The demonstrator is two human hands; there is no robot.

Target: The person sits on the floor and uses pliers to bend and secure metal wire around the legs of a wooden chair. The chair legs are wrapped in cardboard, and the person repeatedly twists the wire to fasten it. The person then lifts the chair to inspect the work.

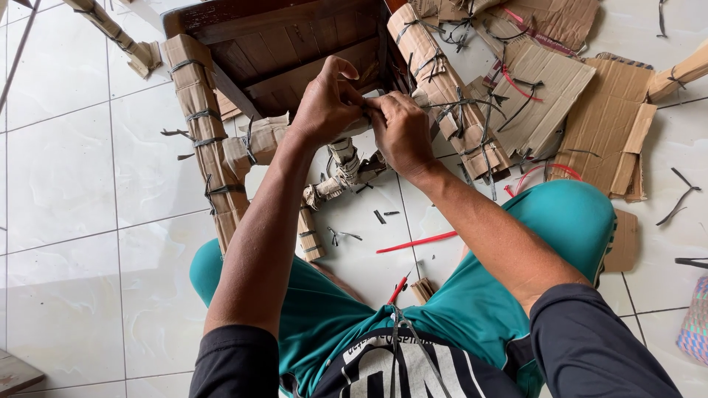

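Left hand (327,103): raised in front of the dark wooden chair (280,44), fingers (341,70) bent and pressed together, pinching a scrap of cardboard wrap (355,127) at the chair's frame.
Right hand (402,133): just beside the left, touching it at the fingertips, fingers curled and closed on the same wrap; what exactly lies under them is hidden, possibly a black strap.
Wrap: pale brown cardboard, between the 2 hands, below the chair's seat rail.
Chair: upturned or tilted on the floor (66,184), its underside of dark slats facing the camera.
Left leg (203,140): sheathed in brown cardboard, bound with several black straps, slanting down to the person's left knee.
Right leg (446,96): also cardboard-sheathed, crossed with black straps, slanting to the right knee.
Loose bundle (343,173): crumpled cardboard with straps, below the hands, between the 2 legs.
Cardboard sheets (582,110): flat brown pieces heaped at upper right, with red strips and black straps among them.
Red strip (417,242): thin, straight, lying on the floor between the knees.
Strap bits (383,215): short black cut pieces scattered on the white tiles near the red strip.
Shorts (472,309): teal, on the seated person, knees spread either side of the work.
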